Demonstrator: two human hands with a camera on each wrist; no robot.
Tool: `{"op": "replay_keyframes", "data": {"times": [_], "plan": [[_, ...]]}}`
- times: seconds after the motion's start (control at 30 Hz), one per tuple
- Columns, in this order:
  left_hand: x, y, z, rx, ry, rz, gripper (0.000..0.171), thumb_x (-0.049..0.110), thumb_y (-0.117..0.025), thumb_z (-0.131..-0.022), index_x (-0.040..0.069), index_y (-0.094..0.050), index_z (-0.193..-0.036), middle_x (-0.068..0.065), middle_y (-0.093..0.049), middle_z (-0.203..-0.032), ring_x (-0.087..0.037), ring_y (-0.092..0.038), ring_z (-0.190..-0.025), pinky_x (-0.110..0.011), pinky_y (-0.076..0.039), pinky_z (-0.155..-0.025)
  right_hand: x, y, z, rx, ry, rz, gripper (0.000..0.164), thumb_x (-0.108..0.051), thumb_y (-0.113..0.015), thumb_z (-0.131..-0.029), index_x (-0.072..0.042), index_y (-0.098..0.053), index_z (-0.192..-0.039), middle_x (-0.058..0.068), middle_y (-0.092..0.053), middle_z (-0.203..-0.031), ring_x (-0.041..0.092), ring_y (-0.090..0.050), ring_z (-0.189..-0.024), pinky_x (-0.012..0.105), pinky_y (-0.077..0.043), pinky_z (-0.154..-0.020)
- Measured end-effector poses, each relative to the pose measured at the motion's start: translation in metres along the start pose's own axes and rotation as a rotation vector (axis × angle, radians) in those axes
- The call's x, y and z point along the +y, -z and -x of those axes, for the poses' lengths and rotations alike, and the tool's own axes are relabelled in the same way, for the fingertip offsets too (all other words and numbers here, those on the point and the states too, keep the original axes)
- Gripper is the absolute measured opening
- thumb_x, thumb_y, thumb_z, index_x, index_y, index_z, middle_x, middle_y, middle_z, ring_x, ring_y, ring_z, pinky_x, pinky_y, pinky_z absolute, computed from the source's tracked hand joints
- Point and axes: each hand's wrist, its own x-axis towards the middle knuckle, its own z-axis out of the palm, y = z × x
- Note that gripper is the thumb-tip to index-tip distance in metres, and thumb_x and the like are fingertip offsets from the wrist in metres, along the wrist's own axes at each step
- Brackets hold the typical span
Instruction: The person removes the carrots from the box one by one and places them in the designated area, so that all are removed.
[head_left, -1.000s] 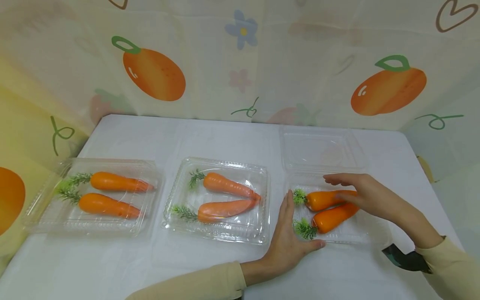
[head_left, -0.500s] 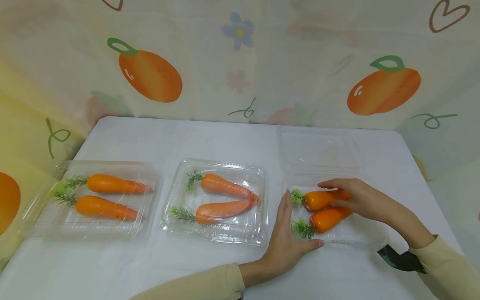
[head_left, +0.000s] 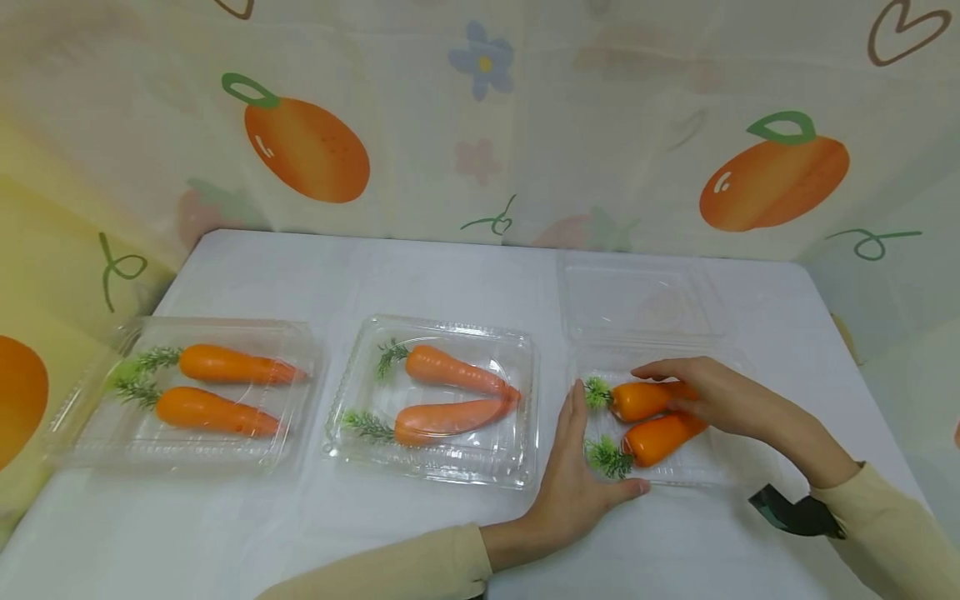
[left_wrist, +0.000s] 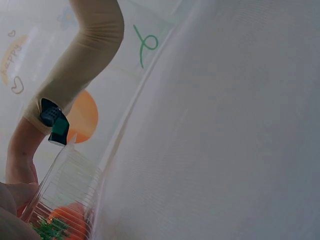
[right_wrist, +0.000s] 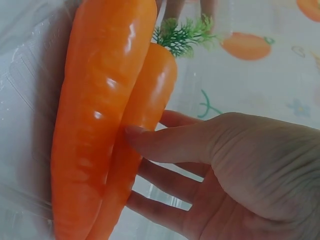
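Two orange carrots with green tops lie side by side in the open clear plastic clamshell box (head_left: 675,483) at the right. My right hand (head_left: 723,396) pinches the far carrot (head_left: 633,402) near its tapered end. In the right wrist view the thumb (right_wrist: 150,142) presses one side of that carrot and the fingers lie along the other. The near carrot (head_left: 663,439) lies against it, outside the grip. My left hand (head_left: 562,492), fingers straight and thumb spread, rests at the box's left side and front left corner. The left wrist view shows the carrots through the ribbed wall.
The box's lid (head_left: 637,292) lies flipped back behind it. A closed clear box (head_left: 431,475) with two carrots stands in the middle, another closed box (head_left: 180,458) with two carrots at the left. A printed curtain (head_left: 585,125) hangs behind the white table (head_left: 390,533).
My right hand has moved left and down onto the far carrot, its thumb and fingers closing around it. The left hand and the boxes stay in place.
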Motion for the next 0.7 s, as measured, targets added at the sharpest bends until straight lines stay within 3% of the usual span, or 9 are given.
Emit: {"op": "replay_keyframes", "data": {"times": [0.43, 0.7], "plan": [[-0.0008, -0.0001, -0.0008, -0.003, -0.015, -0.004, 0.122, 0.019, -0.089, -0.072, 0.02, -0.003, -0.159, 0.007, -0.003, -0.163, -0.014, -0.012, -0.149, -0.041, -0.015, -0.12, -0.0006, -0.0014, -0.0099, -0.033, 0.01, 0.064, 0.04, 0.005, -0.072, -0.082, -0.002, -0.067, -0.121, 0.009, -0.068, -0.115, 0.03, -0.063, -0.103, 0.053, -0.05, -0.093], [0.0, 0.0001, 0.0, -0.002, -0.004, -0.002, 0.123, 0.018, -0.089, -0.072, 0.02, -0.003, -0.159, 0.006, -0.003, -0.164, -0.014, -0.012, -0.148, -0.042, -0.015, -0.12, -0.0018, -0.0003, -0.0093, -0.015, 0.0, 0.044, 0.042, 0.006, -0.074, -0.08, -0.002, -0.067, -0.12, 0.01, -0.068, -0.115, 0.03, -0.063, -0.103, 0.054, -0.051, -0.092]]}}
